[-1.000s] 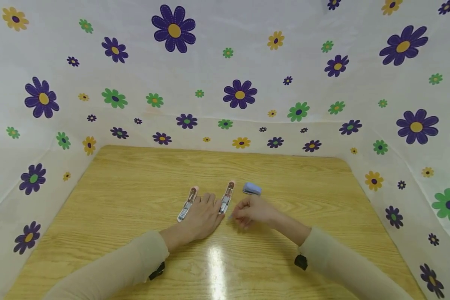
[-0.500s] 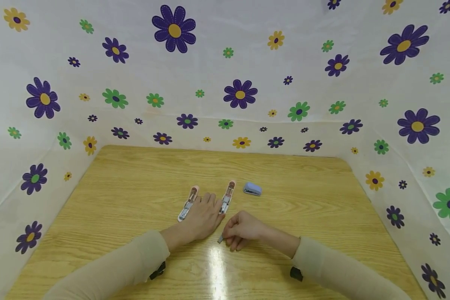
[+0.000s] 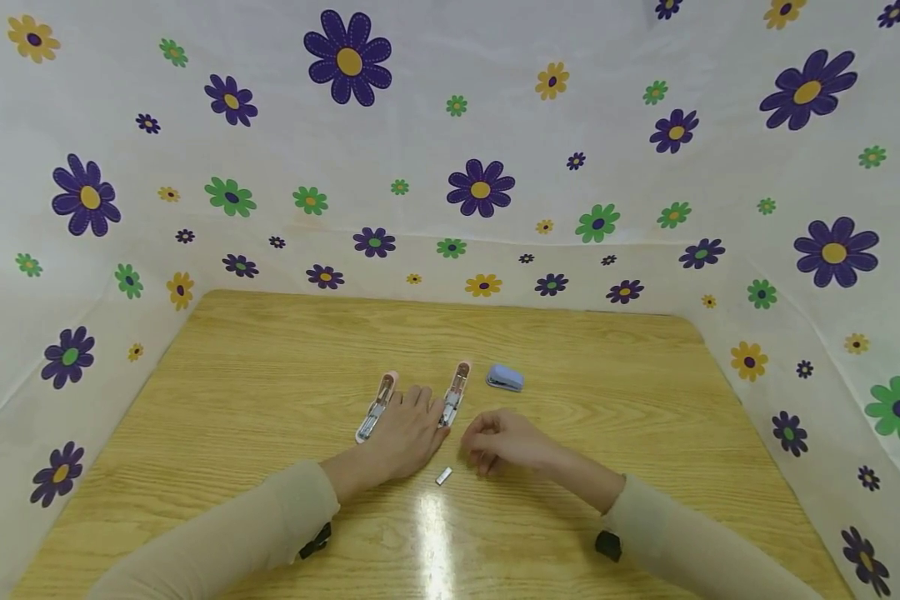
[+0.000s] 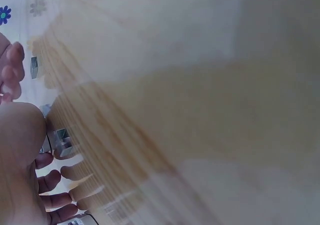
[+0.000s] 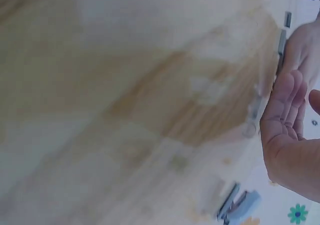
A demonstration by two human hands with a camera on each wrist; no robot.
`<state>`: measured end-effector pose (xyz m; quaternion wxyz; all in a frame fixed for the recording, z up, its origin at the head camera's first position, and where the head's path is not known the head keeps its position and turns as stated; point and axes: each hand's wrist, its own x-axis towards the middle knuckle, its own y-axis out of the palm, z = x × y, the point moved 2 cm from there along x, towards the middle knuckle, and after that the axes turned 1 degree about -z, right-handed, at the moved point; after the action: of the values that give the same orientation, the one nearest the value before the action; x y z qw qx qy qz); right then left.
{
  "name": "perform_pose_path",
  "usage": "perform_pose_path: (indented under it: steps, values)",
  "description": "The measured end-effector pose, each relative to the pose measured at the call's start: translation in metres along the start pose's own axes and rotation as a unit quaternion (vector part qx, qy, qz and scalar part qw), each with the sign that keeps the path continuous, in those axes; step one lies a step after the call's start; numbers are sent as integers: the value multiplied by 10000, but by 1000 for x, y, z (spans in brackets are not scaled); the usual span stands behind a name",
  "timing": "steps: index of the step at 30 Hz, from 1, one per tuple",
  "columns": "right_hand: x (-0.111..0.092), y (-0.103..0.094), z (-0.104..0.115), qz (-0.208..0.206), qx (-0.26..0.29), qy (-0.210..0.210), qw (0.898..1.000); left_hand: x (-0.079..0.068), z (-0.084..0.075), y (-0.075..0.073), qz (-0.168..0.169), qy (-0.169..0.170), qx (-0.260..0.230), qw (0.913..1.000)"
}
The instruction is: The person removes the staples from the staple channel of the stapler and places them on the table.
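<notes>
My left hand [image 3: 407, 433] lies flat on the table with its fingers stretched forward, between two long pale pink staplers. The left stapler [image 3: 376, 409] and the right stapler [image 3: 457, 392] both show their metal parts; the thumb and index finger reach the near end of the right one. My right hand [image 3: 510, 442] hovers just right of it, fingers loosely curled and holding nothing. In the right wrist view the right hand [image 5: 285, 115] has its thumb apart from the fingers. A small silver strip, like a block of staples [image 3: 444, 476], lies on the table below the hands.
A small blue stapler [image 3: 505, 377] sits behind my right hand. The wooden table [image 3: 270, 350] ends at a white flowered cloth [image 3: 420, 108] at the back and both sides. A bright reflection lies on the near part of the table.
My right hand has brought the silver strip toward me, let it go on the table and drawn back up and right. My left hand has stayed in place.
</notes>
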<state>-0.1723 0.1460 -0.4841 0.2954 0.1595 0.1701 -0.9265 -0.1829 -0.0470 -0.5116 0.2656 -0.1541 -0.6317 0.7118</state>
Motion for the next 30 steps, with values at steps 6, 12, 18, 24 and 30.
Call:
perform_pose_path:
  steps: [6,12,18,24,30]
  values:
    - [-1,-21,4,-522,-1092,-703,9902,0,0,-1,83,-10,67,9999]
    - [-7,-49,9,-1527,-2435,-1479,9463,-1,0,-2,-9,16,-45,10000]
    - [-5,-77,10,-2016,-2935,-1750,9179,-2,-1,-4,-124,41,129,9998]
    - [4,-95,8,-2278,-3872,-1860,8739,-1,-1,-3,-90,31,80,9999]
    - [16,-101,5,-2086,-4830,-1763,8320,-1,-1,-1,5,7,0,10000]
